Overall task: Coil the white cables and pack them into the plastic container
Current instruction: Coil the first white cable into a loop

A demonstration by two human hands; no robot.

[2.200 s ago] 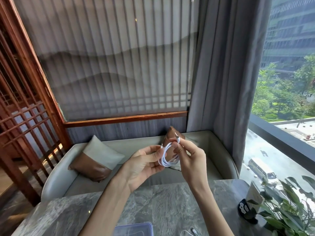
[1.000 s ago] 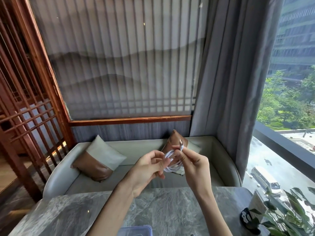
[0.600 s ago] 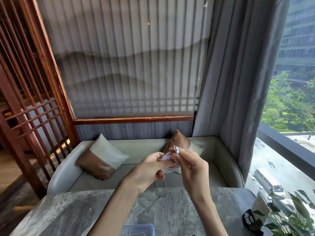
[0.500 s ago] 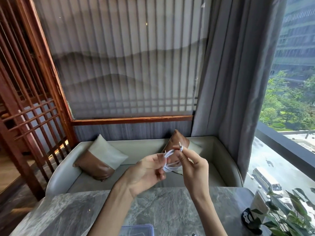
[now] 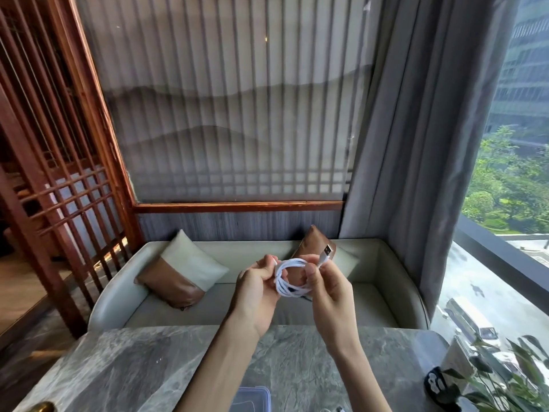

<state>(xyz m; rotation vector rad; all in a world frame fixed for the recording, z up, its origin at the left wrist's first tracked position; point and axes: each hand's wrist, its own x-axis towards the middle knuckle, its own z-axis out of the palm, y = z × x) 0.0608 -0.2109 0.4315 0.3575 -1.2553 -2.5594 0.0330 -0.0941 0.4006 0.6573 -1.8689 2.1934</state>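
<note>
Coil held up, container below

Both hands (image 5: 258,289) (image 5: 329,288) pinched shut on the white cable (image 5: 289,278), coiled between them above the desk (image 5: 133,361); the plastic container (image 5: 252,398) lay nearer, directly beneath.

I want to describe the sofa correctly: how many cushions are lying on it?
2. One cushion leans at the left end of the sofa; the other cushion is at the right, partly hidden behind the hands.
</note>
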